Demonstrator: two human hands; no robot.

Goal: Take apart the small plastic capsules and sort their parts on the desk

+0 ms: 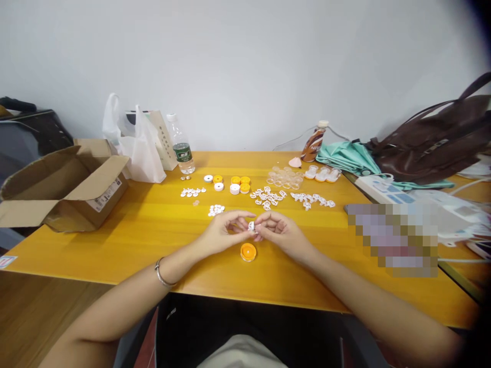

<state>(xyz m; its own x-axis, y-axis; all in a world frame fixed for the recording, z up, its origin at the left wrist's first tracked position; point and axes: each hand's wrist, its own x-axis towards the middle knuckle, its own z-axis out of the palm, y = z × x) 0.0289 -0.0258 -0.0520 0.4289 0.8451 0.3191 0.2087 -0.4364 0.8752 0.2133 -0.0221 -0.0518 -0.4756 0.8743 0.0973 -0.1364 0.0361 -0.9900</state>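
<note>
Between the fingertips of both hands is a small white plastic part (pixel 251 226) with openings in it. My left hand (pixel 231 228) pinches it from the left, and my right hand (pixel 276 230) grips it from the right; the fingers cover much of it. Just below them on the table sits a round orange cup-like piece (pixel 248 252) with a small white spot at its middle. Beyond my hands lie a pile of white openwork parts (pixel 267 197), a second group of white parts (pixel 312 199) and small white discs (pixel 217 210).
Farther back are orange and white round caps (pixel 235 188), clear plastic cups (pixel 284 177), assembled clear-and-orange pieces (pixel 322 174) and white pegged parts (pixel 193 192). A water bottle (pixel 182 148) and brown drink bottle (pixel 314 143) stand near the wall. An open cardboard box (pixel 88 199) occupies the left side.
</note>
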